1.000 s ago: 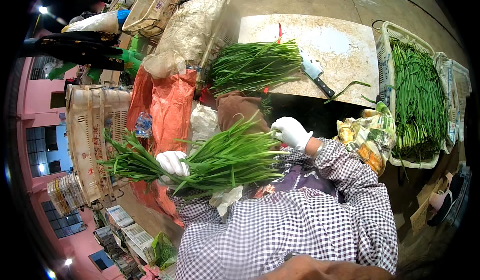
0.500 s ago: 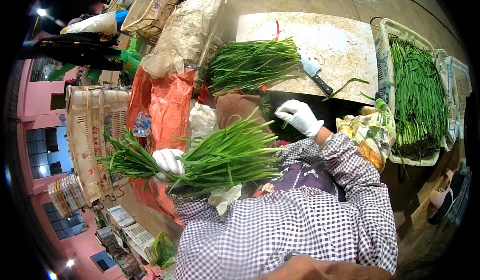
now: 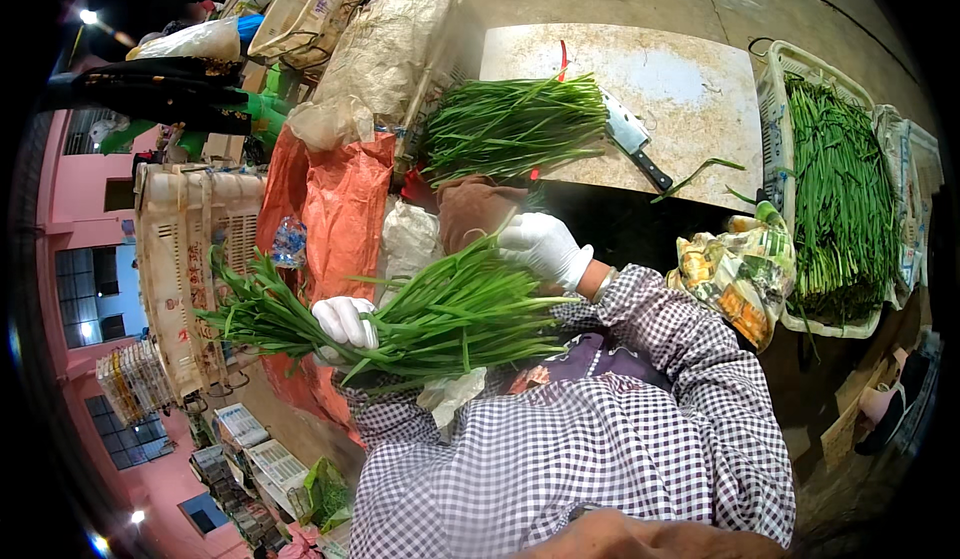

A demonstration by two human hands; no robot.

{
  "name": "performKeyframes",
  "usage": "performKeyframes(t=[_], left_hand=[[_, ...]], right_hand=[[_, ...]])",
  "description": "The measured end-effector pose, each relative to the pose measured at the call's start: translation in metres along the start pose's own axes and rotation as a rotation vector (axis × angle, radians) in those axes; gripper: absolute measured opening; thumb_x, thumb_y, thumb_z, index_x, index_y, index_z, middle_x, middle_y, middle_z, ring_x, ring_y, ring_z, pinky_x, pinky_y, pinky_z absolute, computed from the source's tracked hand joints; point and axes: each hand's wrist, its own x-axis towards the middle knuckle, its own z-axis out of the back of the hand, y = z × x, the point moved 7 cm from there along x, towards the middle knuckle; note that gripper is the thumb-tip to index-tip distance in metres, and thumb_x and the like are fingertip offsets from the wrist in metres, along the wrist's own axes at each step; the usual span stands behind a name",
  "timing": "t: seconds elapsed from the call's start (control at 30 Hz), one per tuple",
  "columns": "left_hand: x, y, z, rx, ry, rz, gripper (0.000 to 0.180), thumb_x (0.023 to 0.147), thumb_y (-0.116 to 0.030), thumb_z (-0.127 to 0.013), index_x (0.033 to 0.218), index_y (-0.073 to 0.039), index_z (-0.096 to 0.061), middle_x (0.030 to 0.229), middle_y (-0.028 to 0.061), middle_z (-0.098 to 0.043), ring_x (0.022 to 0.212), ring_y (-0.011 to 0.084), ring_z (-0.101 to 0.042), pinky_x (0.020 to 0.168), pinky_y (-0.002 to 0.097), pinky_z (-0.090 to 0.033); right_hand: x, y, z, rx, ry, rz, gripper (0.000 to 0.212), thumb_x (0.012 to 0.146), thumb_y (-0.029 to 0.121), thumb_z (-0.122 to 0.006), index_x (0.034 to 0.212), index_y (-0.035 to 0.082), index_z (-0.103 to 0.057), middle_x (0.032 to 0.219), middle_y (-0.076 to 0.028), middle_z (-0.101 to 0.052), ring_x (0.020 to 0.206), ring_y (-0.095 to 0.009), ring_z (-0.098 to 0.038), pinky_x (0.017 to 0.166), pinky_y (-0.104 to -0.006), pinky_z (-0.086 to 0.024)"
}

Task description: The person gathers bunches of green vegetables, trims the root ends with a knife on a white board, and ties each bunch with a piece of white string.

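Observation:
My left hand, in a white glove, is closed round the middle of a bunch of garlic chives held across my front. The leafy ends hang to the left and the pale cut ends point right. My right hand, also gloved in white, is at the bunch's upper right edge, its fingers pinched on stalks there; the fingertips are partly hidden. Ahead, a pile of garlic chives lies on a white board. Beside that pile rests a cleaver with a black handle.
A white plastic crate full of garlic chives stands at right, near a yellow-patterned bag. On the left are an orange sack, a pale sack and a stacked crate. A brown cloth lies behind the bunch.
My right hand has moved left from the dark gap below the board to the upper edge of the held bunch. My left hand keeps its grip with little movement.

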Motion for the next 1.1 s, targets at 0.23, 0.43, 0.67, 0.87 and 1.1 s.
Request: performKeyframes(t=[0.23,0.43,0.67,0.87,1.1], left_hand=[[-0.001,0.001,0.001,-0.051,-0.002,-0.011,0.021,0.085,-0.013,-0.067,0.093,0.002,-0.054,0.093,0.0179,-0.058,0.068,0.0267,-0.061,0.064,0.0405,-0.054],[0.002,0.003,-0.002,0.002,-0.111,-0.022,0.020,0.087,-0.014,-0.067,0.093,0.001,-0.055,0.089,0.0172,-0.059,0.069,0.0275,-0.062,0.066,0.0413,-0.054],[-0.005,-0.002,-0.001,0.020,-0.131,-0.046,0.021,0.086,-0.015,-0.067,0.094,0.001,-0.055,0.087,0.0174,-0.059,0.066,0.0261,-0.061,0.062,0.0386,-0.053],[0.003,0.003,0.011,-0.021,-0.043,0.004,0.022,0.084,-0.013,-0.069,0.092,0.002,-0.055,0.087,0.0174,-0.059,0.067,0.0266,-0.061,0.063,0.0387,-0.054],[0.020,0.008,-0.004,-0.023,-0.133,-0.037,0.019,0.083,-0.011,-0.067,0.083,0.000,-0.051,0.082,0.0150,-0.056,0.062,0.0249,-0.056,0.060,0.0368,-0.051]], right_hand=[[-0.018,-0.016,-0.007,0.188,-0.033,-0.234,0.010,0.083,0.017,-0.067,0.089,0.010,-0.068,0.088,-0.011,-0.066,0.080,-0.032,-0.063,0.071,-0.0409,-0.051],[-0.022,-0.031,-0.017,-0.144,0.061,-0.458,0.014,0.080,0.024,-0.066,0.080,0.010,-0.064,0.084,-0.011,-0.064,0.081,-0.033,-0.064,0.072,-0.0440,-0.051],[-0.062,-0.105,-0.020,-0.466,0.206,-0.590,0.015,0.081,0.020,-0.060,0.083,0.008,-0.070,0.088,-0.015,-0.068,0.084,-0.034,-0.067,0.074,-0.0437,-0.053],[-0.093,-0.151,0.024,-0.772,0.213,-0.611,0.013,0.083,0.017,-0.058,0.085,0.010,-0.070,0.085,-0.012,-0.067,0.083,-0.031,-0.066,0.074,-0.0430,-0.053],[0.007,-0.010,0.037,0.162,0.102,0.018,0.036,0.092,0.034,-0.059,0.113,0.006,-0.063,0.115,-0.017,-0.063,0.110,-0.034,-0.058,0.094,-0.0408,-0.047]])
